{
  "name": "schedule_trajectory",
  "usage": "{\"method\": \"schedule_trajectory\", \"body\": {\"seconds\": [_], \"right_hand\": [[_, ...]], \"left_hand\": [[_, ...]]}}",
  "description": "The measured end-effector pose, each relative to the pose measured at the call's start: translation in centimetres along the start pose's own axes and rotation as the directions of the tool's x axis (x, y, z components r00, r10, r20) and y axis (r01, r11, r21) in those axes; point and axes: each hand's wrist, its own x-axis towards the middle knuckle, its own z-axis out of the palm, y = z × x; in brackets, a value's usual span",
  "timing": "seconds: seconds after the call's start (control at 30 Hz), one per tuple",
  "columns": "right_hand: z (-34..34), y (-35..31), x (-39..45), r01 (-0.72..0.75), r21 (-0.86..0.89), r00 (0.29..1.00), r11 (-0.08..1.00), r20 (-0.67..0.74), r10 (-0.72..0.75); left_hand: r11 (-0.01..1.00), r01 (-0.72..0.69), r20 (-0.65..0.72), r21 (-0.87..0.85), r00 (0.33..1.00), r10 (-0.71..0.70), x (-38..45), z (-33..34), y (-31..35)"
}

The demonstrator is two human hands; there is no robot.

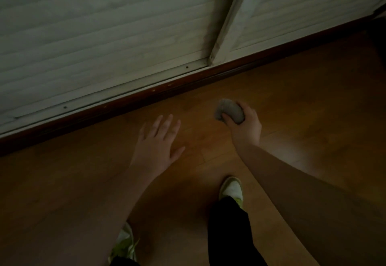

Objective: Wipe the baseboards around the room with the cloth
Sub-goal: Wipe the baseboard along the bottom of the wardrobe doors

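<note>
Above the floor, just short of the baseboard, your right hand holds the bunched cloth; left hand spread wide, idle. Next: lower the cloth onto the baseboard and stroke along.

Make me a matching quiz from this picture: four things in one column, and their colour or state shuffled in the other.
Things:
1. cloth
2. left hand
3. baseboard
4. floor

States:
A. dark reddish-brown strip
B. grey, bunched in the right hand
C. orange-brown wood
D. open, fingers spread

Pairs: 1-B, 2-D, 3-A, 4-C
</note>
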Motion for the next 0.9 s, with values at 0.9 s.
{"method": "schedule_trajectory", "body": {"seconds": [0.9], "right_hand": [[-12.3, -4.1, 3.2, 0.050, -0.131, 0.987, 0.990, 0.161, -0.028]], "left_hand": [[0.995, 0.093, 0.129, -0.047, 0.988, -0.086, 1.2, -10.2, 6.1]]}}
